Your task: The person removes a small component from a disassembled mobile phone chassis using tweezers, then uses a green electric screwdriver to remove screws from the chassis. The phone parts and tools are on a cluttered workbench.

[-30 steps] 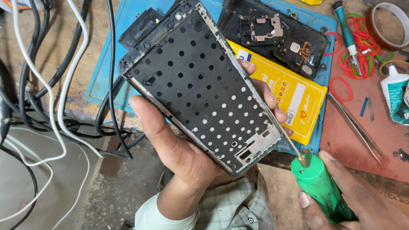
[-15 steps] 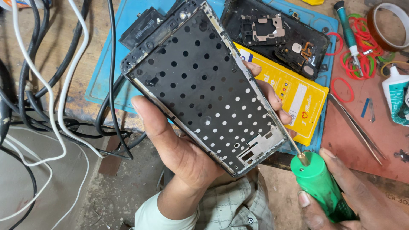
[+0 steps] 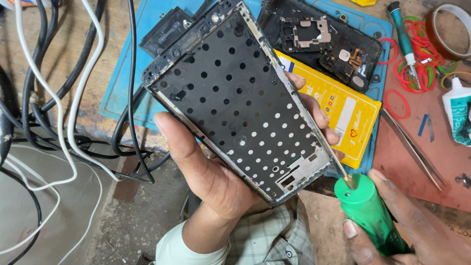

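1 view, from the head camera, is showing both hands at work over a cluttered bench. The left hand (image 3: 216, 172) is cupping a black phone mid-frame (image 3: 240, 98) from below, thumb pressing along its left edge and fingertips wrapping over the right edge, so the perforated plate is facing up and tilting toward the camera above the blue work mat (image 3: 142, 54). The right hand (image 3: 407, 225) is clenching around a green-handled screwdriver (image 3: 368, 211), whose thin shaft is reaching the frame's right edge, near its lower corner.

Judging by its look, the frame is light and stiff but thin, with fragile edges likely to bend under twisting; holding it by the 2 long sides, as the left hand is doing, seems the safest grip.

Around it are lying a yellow battery (image 3: 338, 108), a black back cover (image 3: 324, 39), red rubber bands (image 3: 417, 68), tweezers (image 3: 412, 147), a tape roll (image 3: 451, 29) and tangled cables (image 3: 59, 108). The screwdriver tip is hiding behind the frame's rim, so whether it is seating in a screw cannot be told, and the right hand is running out of view.
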